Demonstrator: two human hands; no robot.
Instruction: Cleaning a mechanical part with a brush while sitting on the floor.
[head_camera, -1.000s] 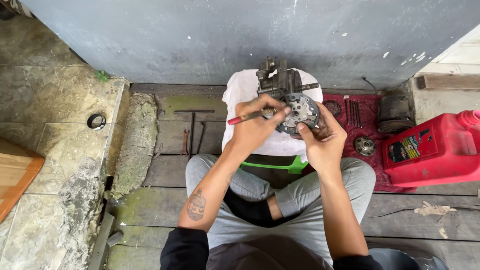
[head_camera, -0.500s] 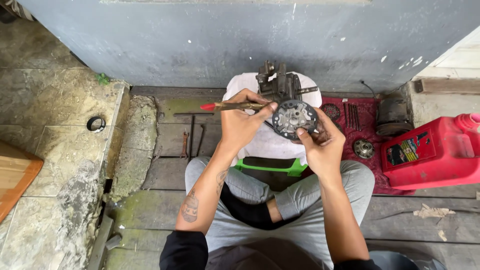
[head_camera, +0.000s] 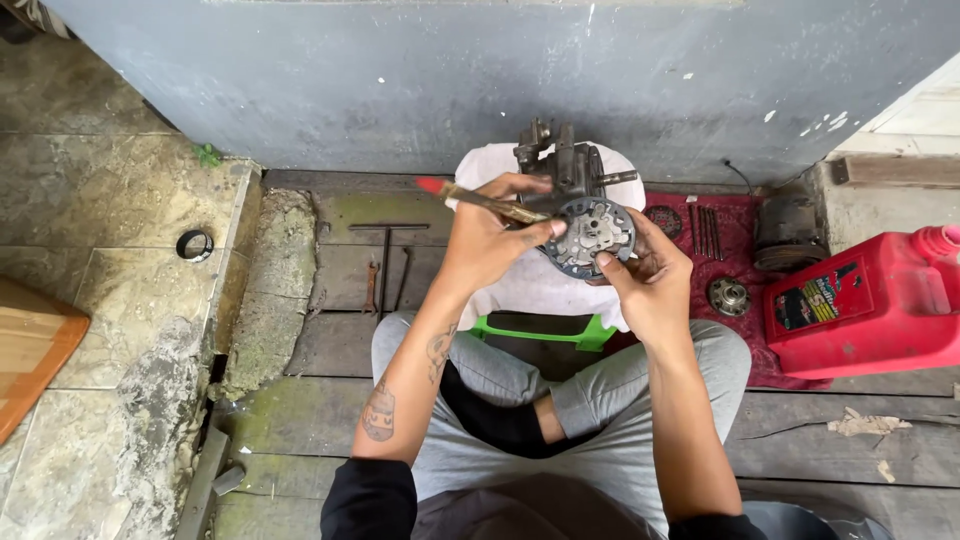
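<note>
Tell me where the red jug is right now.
In the head view, the red jug stands at the far right on the wooden planks, on the right hand's side, beside the red mat holding metal parts.

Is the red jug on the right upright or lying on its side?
On its side: the red jug lies flat on the boards, its capped neck pointing right.

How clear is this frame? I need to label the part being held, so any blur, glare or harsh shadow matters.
Head view: soft, even daylight with no glare or hard shadows; the round metal part is sharp, as are the left hand holding the brush and the right hand; the edges bow slightly.
</note>
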